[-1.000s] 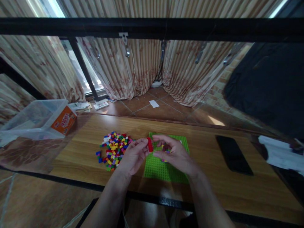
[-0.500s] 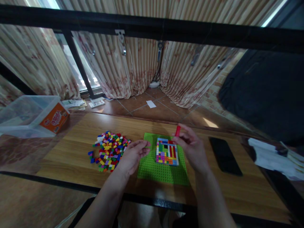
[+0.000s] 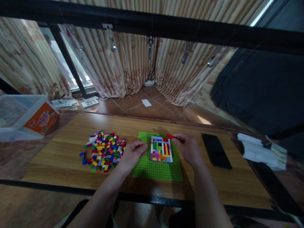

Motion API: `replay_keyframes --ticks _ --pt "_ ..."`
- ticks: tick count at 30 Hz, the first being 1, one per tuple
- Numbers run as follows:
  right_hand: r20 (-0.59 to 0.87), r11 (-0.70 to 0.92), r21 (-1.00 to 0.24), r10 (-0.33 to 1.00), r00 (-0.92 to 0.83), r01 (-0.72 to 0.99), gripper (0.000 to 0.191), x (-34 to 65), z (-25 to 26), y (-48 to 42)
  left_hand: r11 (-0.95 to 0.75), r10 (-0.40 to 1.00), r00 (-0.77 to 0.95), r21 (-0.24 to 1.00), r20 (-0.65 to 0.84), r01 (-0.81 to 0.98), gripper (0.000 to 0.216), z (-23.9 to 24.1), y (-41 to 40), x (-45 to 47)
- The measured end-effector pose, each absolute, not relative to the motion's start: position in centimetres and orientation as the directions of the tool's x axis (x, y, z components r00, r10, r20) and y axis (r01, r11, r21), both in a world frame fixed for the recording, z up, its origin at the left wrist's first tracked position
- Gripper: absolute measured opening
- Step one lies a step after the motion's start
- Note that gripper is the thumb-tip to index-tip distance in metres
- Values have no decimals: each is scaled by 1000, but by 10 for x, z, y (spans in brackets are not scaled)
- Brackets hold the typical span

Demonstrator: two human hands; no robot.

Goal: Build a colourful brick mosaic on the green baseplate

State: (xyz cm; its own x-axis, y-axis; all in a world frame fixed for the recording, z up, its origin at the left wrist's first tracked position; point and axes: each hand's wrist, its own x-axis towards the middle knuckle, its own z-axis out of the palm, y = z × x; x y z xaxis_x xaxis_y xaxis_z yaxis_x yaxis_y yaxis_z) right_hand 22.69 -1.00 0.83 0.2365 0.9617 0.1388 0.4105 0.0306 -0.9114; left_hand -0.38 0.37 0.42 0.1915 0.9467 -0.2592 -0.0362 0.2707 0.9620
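Right hand [image 3: 188,148] has a slim red brick bar [image 3: 169,136] gripped between thumb and fingers, held close to level, free end pointing left. From where I sit, the bar is by the far right corner of the brick build [image 3: 161,152]; I can't tell if it touches anything below.

Left hand [image 3: 133,155] is over the left edge of the green baseplate [image 3: 153,171], fingers curled in toward the thumb, apart from the build. I can't tell whether anything is pinched in there.

Build is a flat multicolour block on the baseplate, toward its far side: blues along the far edge, red strips on the right, pink and orange at the near side, a dark square inside.

Loose brick pile [image 3: 104,150] is on the wooden table [image 3: 66,136], just left of the left hand, mixed colours, a few blue ones straying at its left edge.

I also have a black phone-like slab [image 3: 216,150] flat on the table, right of the right hand. Clear plastic bin [image 3: 16,134] with an orange label [image 3: 41,119] sits past the table's left end, white papers [image 3: 256,152] past the right, curtains [image 3: 133,69] behind
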Motion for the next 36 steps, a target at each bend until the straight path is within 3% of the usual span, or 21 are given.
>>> replay_keyframes --ticks 4,10,20,25,32,36 --pt "166 22 -840 962 219 542 20 229 2 -7 103 968 214 984 -133 147 21 0 12 -4" --pt "192 32 -781 962 191 624 18 226 -1 -2 -169 967 237 922 88 348 25 2 18 1" --pt "170 71 -784 980 103 617 15 224 -2 -2 -360 913 360 791 191 495 39 1 23 15" --pt "202 81 -775 971 124 626 13 220 1 -1 -375 901 392 791 188 483 37 3 31 29" --pt "176 39 -807 968 177 590 11 220 -2 0 -236 943 316 878 105 415 24 -6 38 51" --pt "119 12 -874 974 191 485 13 223 -10 2 -168 960 273 914 66 369 21 -8 40 55"
